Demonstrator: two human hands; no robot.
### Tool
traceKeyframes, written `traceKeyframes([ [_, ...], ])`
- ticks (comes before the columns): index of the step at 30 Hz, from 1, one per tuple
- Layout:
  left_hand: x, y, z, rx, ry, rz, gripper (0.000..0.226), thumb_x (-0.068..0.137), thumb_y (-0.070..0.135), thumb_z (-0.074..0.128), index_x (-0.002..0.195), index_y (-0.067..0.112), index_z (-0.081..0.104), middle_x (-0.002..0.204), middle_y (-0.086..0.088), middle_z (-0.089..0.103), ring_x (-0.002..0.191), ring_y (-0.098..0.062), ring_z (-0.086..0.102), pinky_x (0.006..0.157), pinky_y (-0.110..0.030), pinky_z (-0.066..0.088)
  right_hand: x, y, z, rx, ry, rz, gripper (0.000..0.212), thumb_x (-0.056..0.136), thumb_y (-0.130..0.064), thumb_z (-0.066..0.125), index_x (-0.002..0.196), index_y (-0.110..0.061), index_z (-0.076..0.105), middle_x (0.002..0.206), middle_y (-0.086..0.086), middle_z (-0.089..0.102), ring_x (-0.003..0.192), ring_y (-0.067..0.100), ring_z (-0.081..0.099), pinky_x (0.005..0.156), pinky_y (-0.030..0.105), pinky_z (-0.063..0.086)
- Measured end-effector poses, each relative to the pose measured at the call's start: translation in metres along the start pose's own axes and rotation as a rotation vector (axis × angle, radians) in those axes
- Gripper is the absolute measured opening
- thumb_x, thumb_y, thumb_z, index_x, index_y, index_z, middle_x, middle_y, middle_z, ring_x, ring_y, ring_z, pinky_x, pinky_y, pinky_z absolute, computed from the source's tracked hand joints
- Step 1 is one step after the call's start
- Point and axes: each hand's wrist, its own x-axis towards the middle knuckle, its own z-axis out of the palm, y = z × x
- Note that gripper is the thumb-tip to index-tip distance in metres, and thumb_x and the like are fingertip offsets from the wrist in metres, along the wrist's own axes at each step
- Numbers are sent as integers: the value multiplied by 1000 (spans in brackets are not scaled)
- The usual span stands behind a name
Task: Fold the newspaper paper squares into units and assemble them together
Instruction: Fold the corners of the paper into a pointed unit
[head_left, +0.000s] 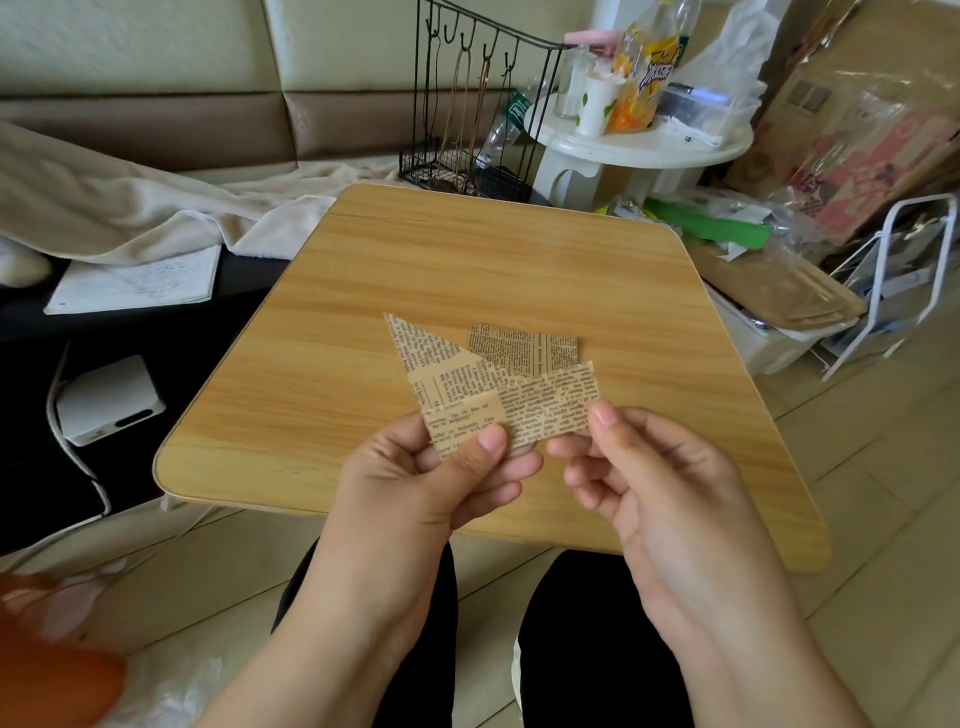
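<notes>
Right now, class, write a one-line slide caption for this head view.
Both hands, left hand and right hand, pinch joined newspaper units above a wooden table; another folded unit lies behind.

My left hand (441, 467) raised toward 11 o'clock, thumb and fingers pinching, my right hand (644, 467) just beside it at 3 o'clock, thumb upright, fingers curled, both forearms bare
</notes>
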Motion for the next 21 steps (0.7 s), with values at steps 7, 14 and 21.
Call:
traceKeyframes([
  [7, 5, 0, -2, 90, 7, -24, 23, 65, 12, 66, 87, 4, 69, 81, -14, 74, 68, -19, 72, 55, -20, 55, 7, 4, -6, -115, 13, 74, 14, 63, -34, 69, 61, -20, 73, 70, 7, 72, 58, 9, 60, 57, 25, 44],
  [14, 8, 3, -8, 161, -84, -33, 26, 69, 14, 64, 94, 6, 67, 85, -13, 74, 74, -20, 72, 61, -21, 57, 13, 6, -7, -263, -63, -7, 21, 67, -33, 70, 62, -13, 69, 63, 7, 70, 51, 6, 56, 48, 17, 44],
  [21, 12, 9, -18, 139, -159, -84, 26, 74, 14, 59, 98, 8, 66, 88, -15, 74, 77, -19, 73, 61, -21, 57, 15, 10, -7, -183, -69, 28, 22, 65, -29, 70, 65, -7, 66, 65, 10, 71, 52, 9, 61, 49, 18, 49],
])
